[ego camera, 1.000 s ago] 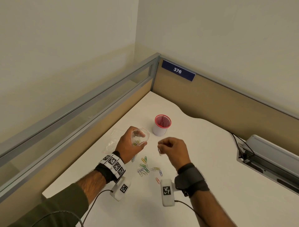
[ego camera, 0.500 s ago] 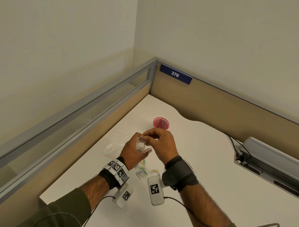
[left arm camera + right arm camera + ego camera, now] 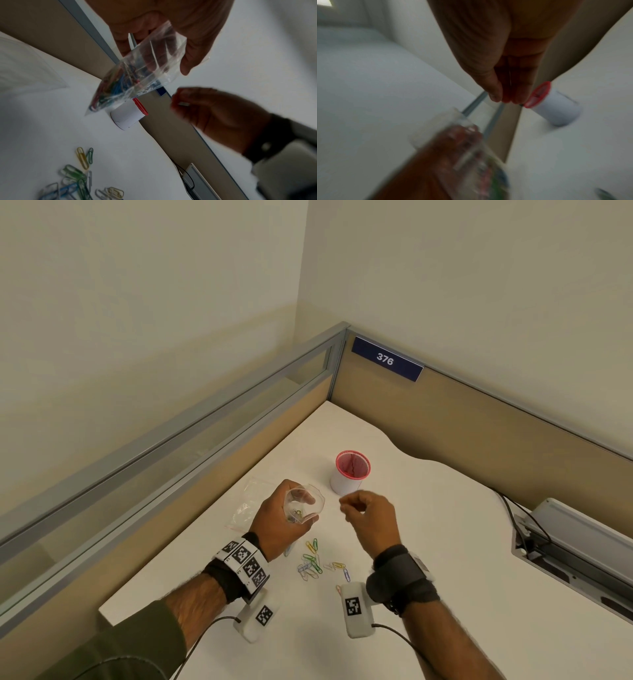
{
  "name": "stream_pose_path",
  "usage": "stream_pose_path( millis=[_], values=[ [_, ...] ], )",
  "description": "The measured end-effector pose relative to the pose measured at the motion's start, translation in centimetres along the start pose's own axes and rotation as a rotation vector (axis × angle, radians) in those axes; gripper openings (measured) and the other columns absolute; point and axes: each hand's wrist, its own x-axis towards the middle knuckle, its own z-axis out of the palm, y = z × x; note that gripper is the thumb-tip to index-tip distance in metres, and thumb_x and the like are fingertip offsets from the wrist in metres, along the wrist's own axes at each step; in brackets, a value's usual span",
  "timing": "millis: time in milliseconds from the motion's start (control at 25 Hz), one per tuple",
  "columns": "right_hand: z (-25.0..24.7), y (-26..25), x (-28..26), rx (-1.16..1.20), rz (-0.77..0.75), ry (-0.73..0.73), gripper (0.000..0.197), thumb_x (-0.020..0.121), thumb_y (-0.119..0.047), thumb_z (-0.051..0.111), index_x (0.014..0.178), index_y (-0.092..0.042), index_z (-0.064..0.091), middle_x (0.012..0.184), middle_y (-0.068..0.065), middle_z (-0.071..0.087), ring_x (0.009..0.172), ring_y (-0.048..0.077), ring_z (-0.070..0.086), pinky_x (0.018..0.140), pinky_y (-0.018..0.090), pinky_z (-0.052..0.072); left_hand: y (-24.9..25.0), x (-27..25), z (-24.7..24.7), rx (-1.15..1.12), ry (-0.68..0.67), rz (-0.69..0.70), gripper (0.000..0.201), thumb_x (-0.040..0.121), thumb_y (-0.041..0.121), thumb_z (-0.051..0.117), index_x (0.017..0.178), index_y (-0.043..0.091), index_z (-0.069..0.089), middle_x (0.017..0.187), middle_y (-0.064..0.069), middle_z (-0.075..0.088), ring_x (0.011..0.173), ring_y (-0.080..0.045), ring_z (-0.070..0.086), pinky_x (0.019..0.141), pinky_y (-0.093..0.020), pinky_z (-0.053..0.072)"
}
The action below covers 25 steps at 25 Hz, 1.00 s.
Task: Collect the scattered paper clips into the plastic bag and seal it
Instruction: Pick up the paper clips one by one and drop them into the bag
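My left hand [image 3: 277, 525] has its grip curled round the clear plastic bag [image 3: 303, 505], holding it up off the bench [image 3: 428, 542] with its mouth propped wide towards me. In the left wrist view a good tangle of coloured clips [image 3: 113, 86] already sits in the bag's lower corner, too bunched for me to count. My right hand [image 3: 371, 517] hangs just beside the bag's mouth, apart from it, thumb and fingertips [image 3: 495, 94] drawn together; the wrist views are blurred, so I cannot tell whether that grip pinches a clip or nothing at all. I would judge the job a little past its middle: part of the lot is bagged, but a loose cluster of paper clips [image 3: 313, 561] lies on the bench below and between my wrists, and the bag's mouth is not yet pressed shut. Counting that cluster from the head view, I make it roughly a dozen: yellow and green ones at the top, several green, blue and pale ones overlapping in the middle, a yellow and a pale one to the right, one blue apart, and one reddish clip partly hidden by my right wrist camera. Overlaps make this approximate. Also here: one white cup with a red rim [image 3: 351, 472] standing behind my hands, and one spare clear bag [image 3: 250, 503] lying flat to the left.
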Motion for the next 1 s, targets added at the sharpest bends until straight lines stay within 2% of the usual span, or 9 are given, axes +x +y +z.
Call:
stream_pose_path(
  millis=[120, 200, 320, 440, 560, 680, 840, 920, 1000],
  values=[
    [3.8, 3.7, 0.4, -0.359, 0.025, -0.299, 0.023, 0.090, -0.016, 0.059, 0.111, -0.019, 0.066, 0.117, 0.001, 0.065, 0.107, 0.019, 0.059, 0.099, 0.034, 0.047, -0.3, 0.0, -1.0, -0.001, 0.017, -0.012, 0.039, 0.078, 0.012, 0.081, 0.106, 0.018, 0.054, 0.106, 0.004, 0.068, 0.109, -0.008, 0.062, 0.083, -0.006, 0.048],
    [6.3, 4.9, 0.3, -0.465, -0.024, -0.448, 0.034, 0.091, -0.017, 0.056, 0.125, -0.022, 0.058, 0.131, 0.001, 0.054, 0.121, 0.021, 0.050, 0.105, 0.032, 0.039, -0.4, 0.1, -1.3, -0.011, 0.028, -0.015, 0.040, 0.077, 0.011, 0.081, 0.106, 0.018, 0.054, 0.107, 0.003, 0.068, 0.110, -0.010, 0.063, 0.083, -0.006, 0.048],
    [8.9, 5.2, 0.0, -0.550, -0.141, -0.576, 0.043, 0.091, -0.022, 0.056, 0.133, -0.020, 0.052, 0.140, 0.004, 0.045, 0.127, 0.024, 0.042, 0.109, 0.035, 0.035, -0.4, 0.2, -1.5, -0.006, 0.045, -0.016, 0.042, 0.076, 0.010, 0.082, 0.107, 0.017, 0.054, 0.106, 0.003, 0.068, 0.110, -0.010, 0.063, 0.084, -0.005, 0.047],
    [9.9, 5.7, -0.9, -0.610, -0.204, -0.670, 0.050, 0.084, -0.033, 0.066, 0.130, -0.018, 0.054, 0.140, 0.004, 0.041, 0.128, 0.024, 0.038, 0.108, 0.037, 0.037, -0.5, 0.2, -1.6, -0.003, 0.056, -0.025, 0.041, 0.077, 0.010, 0.082, 0.106, 0.015, 0.054, 0.106, 0.004, 0.068, 0.109, -0.009, 0.062, 0.083, -0.003, 0.046],
    [9.6, 7.0, -2.2, -0.632, -0.260, -0.658, 0.036, 0.083, -0.027, 0.067, 0.117, -0.019, 0.061, 0.126, 0.004, 0.050, 0.116, 0.026, 0.046, 0.096, 0.037, 0.047, -0.5, 0.3, -1.4, -0.011, 0.051, -0.039, 0.040, 0.078, 0.010, 0.081, 0.107, 0.014, 0.054, 0.106, 0.003, 0.067, 0.110, -0.009, 0.062, 0.081, -0.002, 0.046],
    [8.4, 8.0, -3.0, -0.679, -0.250, -0.593, 0.018, 0.087, -0.019, 0.055, 0.104, -0.016, 0.061, 0.111, 0.005, 0.054, 0.103, 0.027, 0.053, 0.083, 0.034, 0.050, -0.3, 0.4, -0.9, -0.015, 0.045, -0.039, 0.040, 0.078, 0.009, 0.081, 0.108, 0.013, 0.054, 0.106, 0.004, 0.067, 0.110, -0.008, 0.061, 0.081, -0.002, 0.046],
    [5.0, 9.2, -2.8, -0.627, -0.144, -0.451, 0.019, 0.089, -0.016, 0.052, 0.103, -0.016, 0.065, 0.111, 0.002, 0.058, 0.105, 0.021, 0.053, 0.087, 0.030, 0.048, -0.2, 0.3, -0.7, -0.028, 0.028, -0.015, 0.038, 0.078, 0.009, 0.080, 0.107, 0.014, 0.054, 0.105, 0.004, 0.067, 0.107, -0.006, 0.062, 0.084, -0.005, 0.047],
    [3.1, 10.1, -2.5, -0.563, -0.019, -0.341, 0.021, 0.091, -0.015, 0.053, 0.107, -0.019, 0.066, 0.113, 0.000, 0.057, 0.107, 0.018, 0.053, 0.091, 0.027, 0.045, -0.2, 0.1, -0.8, -0.037, 0.029, -0.015, 0.038, 0.079, 0.008, 0.079, 0.106, 0.013, 0.054, 0.105, 0.004, 0.067, 0.107, -0.005, 0.062, 0.083, -0.006, 0.048],
    [2.2, 10.9, -2.6, -0.557, 0.091, -0.324, 0.024, 0.092, -0.015, 0.051, 0.113, -0.019, 0.064, 0.118, 0.003, 0.057, 0.111, 0.020, 0.054, 0.094, 0.027, 0.043, -0.3, 0.1, -0.9, -0.045, 0.027, -0.022, 0.038, 0.079, 0.008, 0.079, 0.107, 0.014, 0.054, 0.105, 0.003, 0.067, 0.107, -0.007, 0.062, 0.083, -0.008, 0.049]
  ],
)
